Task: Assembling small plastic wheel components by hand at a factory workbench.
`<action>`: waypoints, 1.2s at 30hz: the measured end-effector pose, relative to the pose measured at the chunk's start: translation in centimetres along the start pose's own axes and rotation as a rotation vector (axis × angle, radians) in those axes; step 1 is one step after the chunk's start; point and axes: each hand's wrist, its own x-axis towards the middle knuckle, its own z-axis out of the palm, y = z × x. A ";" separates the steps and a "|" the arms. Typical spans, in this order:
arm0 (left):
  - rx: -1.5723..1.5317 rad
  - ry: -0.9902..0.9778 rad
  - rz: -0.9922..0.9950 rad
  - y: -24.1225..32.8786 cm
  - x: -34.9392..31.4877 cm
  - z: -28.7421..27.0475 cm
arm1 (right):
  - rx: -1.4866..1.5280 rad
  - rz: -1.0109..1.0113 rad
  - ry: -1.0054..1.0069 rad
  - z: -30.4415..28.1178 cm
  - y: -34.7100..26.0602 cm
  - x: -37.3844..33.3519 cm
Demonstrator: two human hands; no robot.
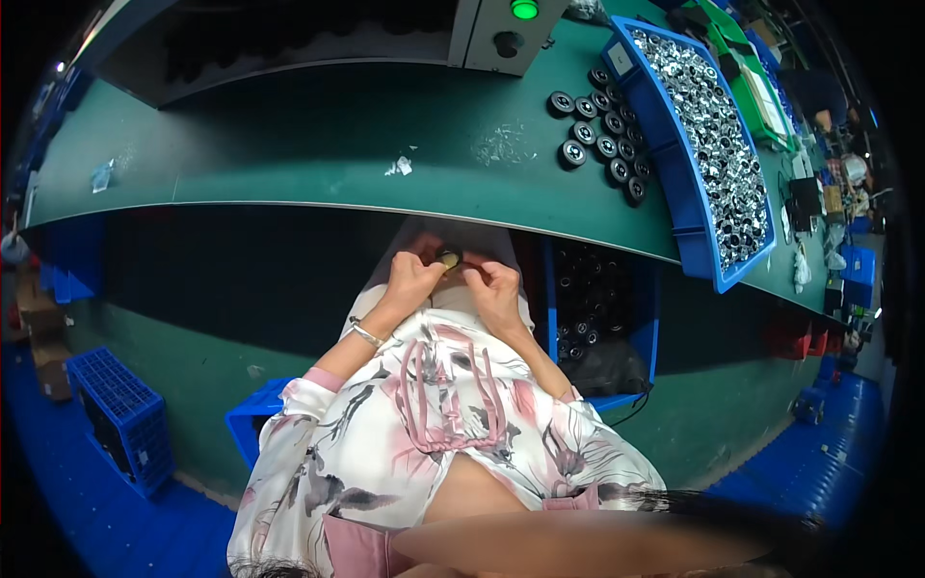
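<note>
Above my lap, just under the table's front edge, my left hand (412, 279) pinches a small round part (449, 259). It has a dark rim and a yellowish face. On the other side of this part my right hand (494, 297) is closed, its fingertips bent in close to the rim. Whatever those fingertips grip is too small and blurred to make out. Many black round parts of similar size, like small wheels with a centre hole (605, 146), stand loose on the green table (318, 154).
A long blue bin (686, 217) full of shiny clear pieces (708, 144) lies along the table's right. Below, beside my right arm, another blue bin (647, 371) holds black round parts. A machine (501, 43) with a lit green button stands at the back. Blue crates (116, 385) sit left.
</note>
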 end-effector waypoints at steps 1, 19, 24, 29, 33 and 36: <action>-0.100 0.026 -0.096 1.5 -0.3 0.1 | -0.044 -0.009 0.000 -0.1 -0.6 -0.1; -0.374 -0.118 -0.113 3.6 -0.4 0.0 | 0.012 0.037 -0.152 -0.9 -2.6 0.8; 0.132 -0.150 -0.014 2.4 -0.3 -0.3 | -0.033 0.003 -0.168 -0.7 -1.7 0.7; -0.210 -0.091 -0.132 2.6 -0.4 0.1 | -0.233 -0.216 -0.129 -1.0 -1.2 0.6; 0.261 -0.077 -0.053 3.9 -0.2 -0.7 | -0.345 -0.141 -0.166 -1.1 -2.1 0.5; 0.633 -0.093 0.169 5.6 0.1 -0.8 | -0.279 -0.082 -0.141 -1.1 -2.8 0.8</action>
